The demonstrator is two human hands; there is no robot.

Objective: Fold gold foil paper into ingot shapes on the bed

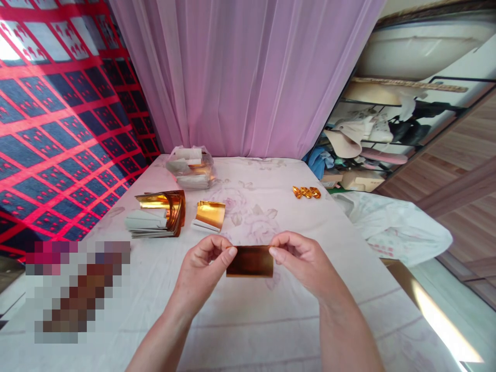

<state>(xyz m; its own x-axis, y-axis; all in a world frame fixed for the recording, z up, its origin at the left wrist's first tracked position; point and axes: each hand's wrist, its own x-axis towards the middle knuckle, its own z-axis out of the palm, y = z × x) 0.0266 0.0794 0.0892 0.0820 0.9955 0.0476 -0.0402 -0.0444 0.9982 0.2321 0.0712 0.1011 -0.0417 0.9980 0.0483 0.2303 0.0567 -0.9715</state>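
Note:
A shiny gold foil paper sheet (250, 262) hangs over the cloth, its upper edge pinched at both corners. My left hand (207, 266) grips the left corner between thumb and fingers. At the right corner, my right hand (300, 258) pinches the same edge. Beyond my left hand lie a few loose gold foil papers (211, 213) with pale backs. Farther left sits a thick curled stack of gold foil papers (176, 213). Several small folded gold pieces (306, 192) rest in a row at the back right.
A clear plastic bag (191, 168) of paper bundles stands at the table's back left. The table has a flowered cloth (248, 336). A white plastic bag (403, 225) is beside the right edge, near a loaded shelf (372, 142). A purple curtain (240, 77) hangs behind.

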